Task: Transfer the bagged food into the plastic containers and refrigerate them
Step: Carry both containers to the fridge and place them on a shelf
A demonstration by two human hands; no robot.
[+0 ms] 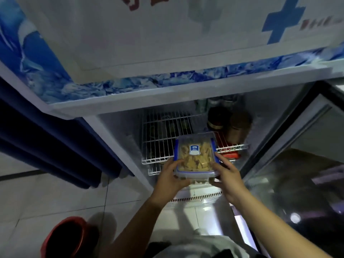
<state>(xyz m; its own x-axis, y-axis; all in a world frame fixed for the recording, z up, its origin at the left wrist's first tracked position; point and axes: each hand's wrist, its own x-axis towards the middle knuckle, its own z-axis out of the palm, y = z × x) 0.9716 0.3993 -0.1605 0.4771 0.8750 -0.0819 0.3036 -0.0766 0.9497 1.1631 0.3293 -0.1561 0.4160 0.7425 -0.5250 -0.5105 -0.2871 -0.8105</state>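
Observation:
A clear plastic container [195,157] with blue lid clips and a blue-and-white label holds tan food pieces. Both hands hold it at the front of the open fridge, just before a white wire shelf [160,142]. My left hand [172,176] grips its left near corner, thumb on the lid and fingers underneath. My right hand [226,173] grips its right side the same way. The container's far end hangs over the shelf's front edge; whether it touches the shelf is unclear.
Dark jars [230,123] and cans stand at the back right of the shelf. A red packet [229,155] lies on a lower shelf. The glass fridge door [297,164] stands open at right. A red bin [70,237] sits on the tiled floor at left, beside blue curtains [46,146].

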